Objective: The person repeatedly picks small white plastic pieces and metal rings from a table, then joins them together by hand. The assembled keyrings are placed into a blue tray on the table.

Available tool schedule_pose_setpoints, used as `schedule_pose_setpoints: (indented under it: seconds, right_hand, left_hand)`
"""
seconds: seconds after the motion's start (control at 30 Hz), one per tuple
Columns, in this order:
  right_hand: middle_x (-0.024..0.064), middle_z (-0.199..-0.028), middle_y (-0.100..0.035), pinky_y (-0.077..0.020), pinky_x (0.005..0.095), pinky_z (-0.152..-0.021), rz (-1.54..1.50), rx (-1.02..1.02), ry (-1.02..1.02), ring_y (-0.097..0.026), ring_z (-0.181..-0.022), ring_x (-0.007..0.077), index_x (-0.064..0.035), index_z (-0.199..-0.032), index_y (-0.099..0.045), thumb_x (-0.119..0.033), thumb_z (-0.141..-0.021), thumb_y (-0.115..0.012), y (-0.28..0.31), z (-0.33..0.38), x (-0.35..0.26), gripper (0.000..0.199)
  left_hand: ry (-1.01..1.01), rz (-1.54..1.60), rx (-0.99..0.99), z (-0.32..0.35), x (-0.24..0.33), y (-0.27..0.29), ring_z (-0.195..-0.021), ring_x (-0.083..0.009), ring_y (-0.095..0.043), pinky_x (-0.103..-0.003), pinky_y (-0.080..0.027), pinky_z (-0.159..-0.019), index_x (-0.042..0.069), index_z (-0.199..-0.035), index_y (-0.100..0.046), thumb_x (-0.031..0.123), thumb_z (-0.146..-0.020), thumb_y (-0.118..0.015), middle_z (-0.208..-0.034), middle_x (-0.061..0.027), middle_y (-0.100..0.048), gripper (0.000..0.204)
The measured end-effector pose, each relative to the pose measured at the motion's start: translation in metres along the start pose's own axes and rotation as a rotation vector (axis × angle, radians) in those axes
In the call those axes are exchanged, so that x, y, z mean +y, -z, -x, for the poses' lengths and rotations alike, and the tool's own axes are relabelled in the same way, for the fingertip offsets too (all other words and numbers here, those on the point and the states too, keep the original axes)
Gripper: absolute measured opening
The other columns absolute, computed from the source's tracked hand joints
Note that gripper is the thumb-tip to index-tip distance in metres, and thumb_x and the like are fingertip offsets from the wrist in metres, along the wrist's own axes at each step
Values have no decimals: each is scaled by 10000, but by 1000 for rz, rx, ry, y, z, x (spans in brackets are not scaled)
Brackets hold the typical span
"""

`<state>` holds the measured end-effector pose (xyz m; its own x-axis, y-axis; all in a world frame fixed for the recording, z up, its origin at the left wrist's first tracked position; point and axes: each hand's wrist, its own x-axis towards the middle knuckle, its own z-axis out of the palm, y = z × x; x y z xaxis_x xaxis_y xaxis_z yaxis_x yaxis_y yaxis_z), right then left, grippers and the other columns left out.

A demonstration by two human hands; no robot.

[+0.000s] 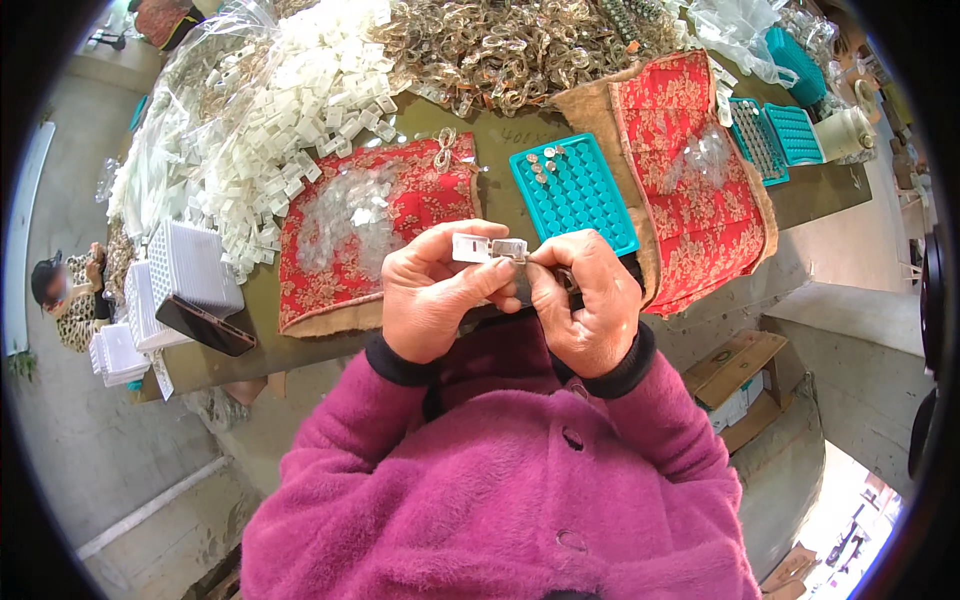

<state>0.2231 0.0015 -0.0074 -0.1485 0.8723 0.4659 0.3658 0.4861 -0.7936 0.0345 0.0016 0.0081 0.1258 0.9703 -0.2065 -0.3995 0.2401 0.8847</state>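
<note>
My left hand (430,300) is closed on a small white plastic box (470,248) with its lid folded out, held just above the near edge of the table. The box's open half, with something pale or clear in it, points toward my right hand (592,305). That hand is pinched at the box's right end, thumb against forefinger. Whatever its fingertips hold is too small and hidden to name. Just beyond my hands, a teal tray (600,205) with round pockets carries several small round pieces (545,163) at its far left corner.
Red flowered cloths (440,180) bear clear plastic pieces. White boxes (290,110) and clear brownish pieces (510,45) are heaped behind. White trays (195,265) and a dark phone (205,325) stand left; more teal trays (795,135) lie right. A person (75,300) is at far left.
</note>
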Motion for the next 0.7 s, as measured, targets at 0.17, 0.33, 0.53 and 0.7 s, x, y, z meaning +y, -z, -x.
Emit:
schedule_pose_setpoints:
  seconds: [0.17, 0.33, 0.53, 0.7]
  right_hand:
    - [116, -906, -633, -525, 346, -662, -74, -8, -132, -661, -748, 261, -39, -1037, -620, 18, -896, -738, -1, 3, -3, 192]
    - [99, -861, -628, -514, 326, -649, -140, -12, -216, -631, -717, 197, -33, -1048, -620, -58, -944, -756, 1, 3, -2, 173]
    - [-4, -756, -607, -462, 234, -576, -635, -72, -592, -538, -634, 51, -31, -1052, -613, -141, -1045, -680, 8, 5, -10, 129]
    - [-10, -740, -601, -439, 219, -529, -812, -102, -684, -528, -578, 43, -26, -1035, -603, -179, -1075, -634, 14, -2, -10, 161]
  left_hand:
    - [-479, -589, -7, 3, -6, -6, -800, -132, -705, -274, -606, -685, -13, -1176, -728, -51, -868, -795, -959, -80, -724, 318]
    - [-627, -729, -10, 5, -6, -9, -809, -148, -699, -287, -607, -679, -9, -1158, -733, -50, -872, -798, -955, -85, -711, 297]
    - [-75, 34, -46, 11, -8, -12, -792, -182, -708, -308, -612, -694, -44, -1252, -654, -17, -944, -751, -1005, -106, -727, 324]
    - [93, 343, -157, 1, -15, -7, -761, -178, -688, -306, -583, -666, -29, -1280, -640, 16, -989, -698, -1026, -113, -727, 299]
